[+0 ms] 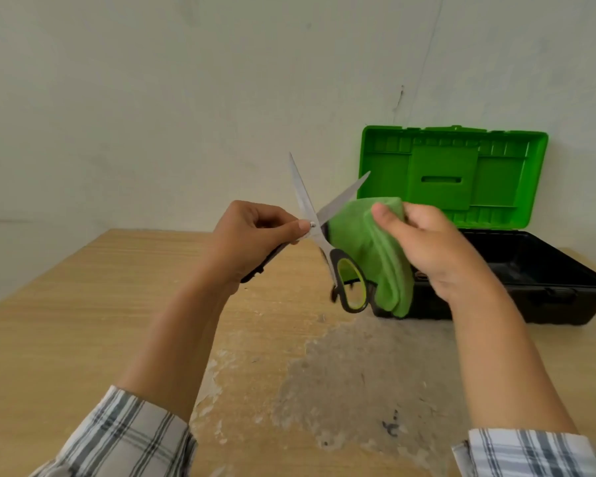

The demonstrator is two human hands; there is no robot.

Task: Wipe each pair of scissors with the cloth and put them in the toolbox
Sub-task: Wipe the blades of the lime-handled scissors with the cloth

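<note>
Plain off-white wall fills the upper half; faintly blotchy, matte; short dark crack right of centre; thin diagonal line runs up from it toward the top edge; faint horizontal seam low on the left. Light wood-grain table below, far edge against the wall; large worn grey patch at centre where the veneer has peeled, flaky pale edges; small dark mark on the patch. Light soft and even.
</note>
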